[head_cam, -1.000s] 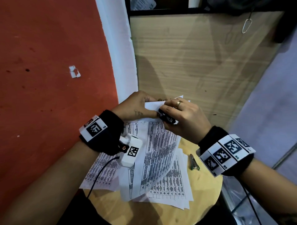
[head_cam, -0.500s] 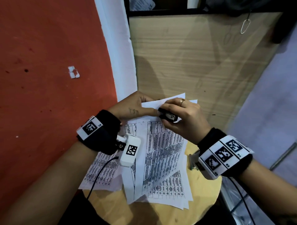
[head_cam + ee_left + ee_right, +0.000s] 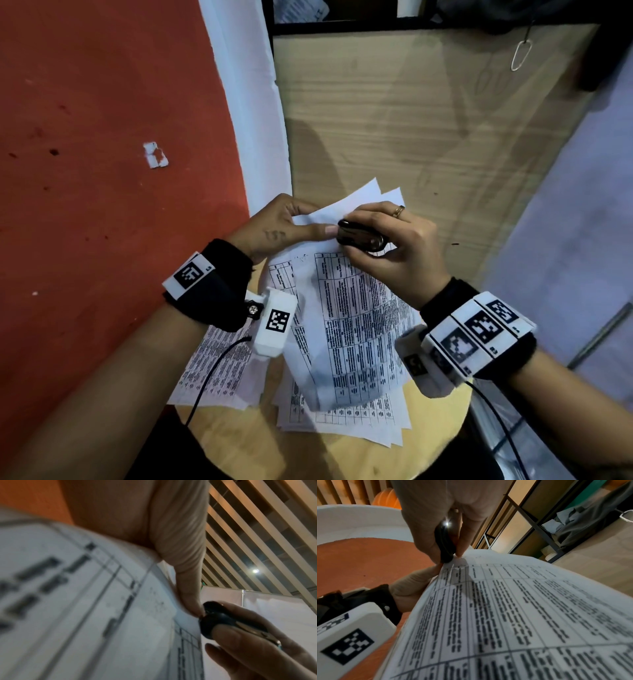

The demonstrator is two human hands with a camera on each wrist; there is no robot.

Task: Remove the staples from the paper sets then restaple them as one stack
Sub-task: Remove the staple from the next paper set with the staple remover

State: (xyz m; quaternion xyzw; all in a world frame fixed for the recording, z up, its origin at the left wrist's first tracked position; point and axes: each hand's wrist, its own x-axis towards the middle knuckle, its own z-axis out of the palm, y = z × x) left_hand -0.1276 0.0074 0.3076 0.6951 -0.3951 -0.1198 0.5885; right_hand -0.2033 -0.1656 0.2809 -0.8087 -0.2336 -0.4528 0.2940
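Two hands on one paper set. Head view: left hand (image 3: 274,229) pinches the top corner of the held paper set (image 3: 356,325), thumb flat on top, fingers curled behind. Right hand (image 3: 390,246) is clamped around a small black staple remover (image 3: 359,236) whose nose sits at that same corner, beside the left thumb tip. Compared with a second ago, the corner has lifted and its sheets fan apart at the top; the set has tilted up off the loose sheets (image 3: 342,414) on the round table (image 3: 342,459). Probably the staple is coming out or just out; the staple itself is too small to see.

Left wrist view: thumb presses the sheet edge, touching the remover (image 3: 216,620); right hand's fingers (image 3: 240,639) wrap it.

Right wrist view: remover (image 3: 445,543) is gripped between thumb and fingers, tip on the paper corner (image 3: 462,559). No stapler seen now, so restapling is not started.
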